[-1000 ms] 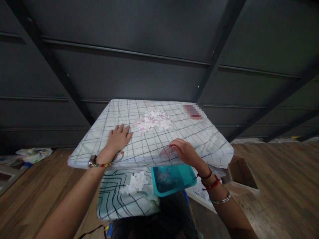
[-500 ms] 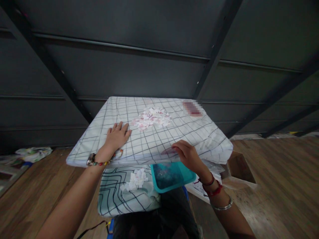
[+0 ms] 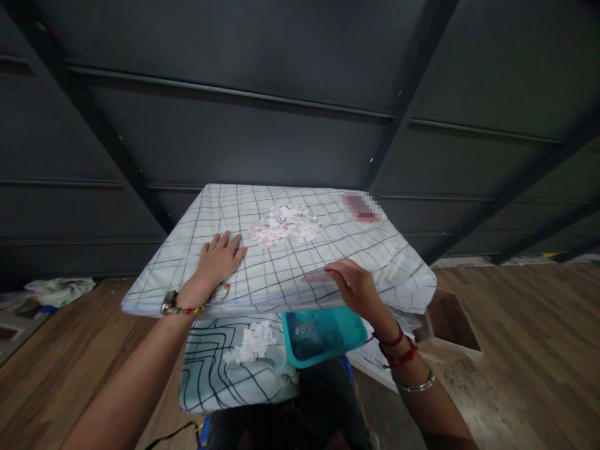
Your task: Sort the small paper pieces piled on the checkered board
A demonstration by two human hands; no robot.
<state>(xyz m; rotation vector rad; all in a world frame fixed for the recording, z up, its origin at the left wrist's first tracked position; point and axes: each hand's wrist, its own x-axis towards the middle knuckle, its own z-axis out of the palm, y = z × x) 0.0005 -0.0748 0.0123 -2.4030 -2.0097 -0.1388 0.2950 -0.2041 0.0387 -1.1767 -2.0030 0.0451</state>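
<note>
My left hand (image 3: 219,259) lies flat on the white checked tablecloth (image 3: 267,294), fingers spread, holding nothing. Just beyond its fingertips is a loose heap of small white and pinkish paper slips (image 3: 285,224). At the table's near edge my right hand (image 3: 354,284) pinches a small see-through piece of plastic (image 3: 315,277), perhaps a little bag; its exact kind is too faint to make out. Under that hand, below the table edge, sits a teal plastic tray (image 3: 290,350) with see-through plastic inside. More white paper pieces (image 3: 255,342) rest on a patterned green cloth (image 3: 201,369).
A blurred-out reddish rectangle (image 3: 360,207) lies at the table's back right. An open cardboard box (image 3: 452,322) stands on the wooden floor at right. Dark metal panels (image 3: 253,137) rise behind the table. Crumpled cloth or plastic (image 3: 60,290) lies at far left.
My right hand has shifted very slightly, and the see-through plastic in it now looks paler and tilted differently. The left hand stays flat in place.
</note>
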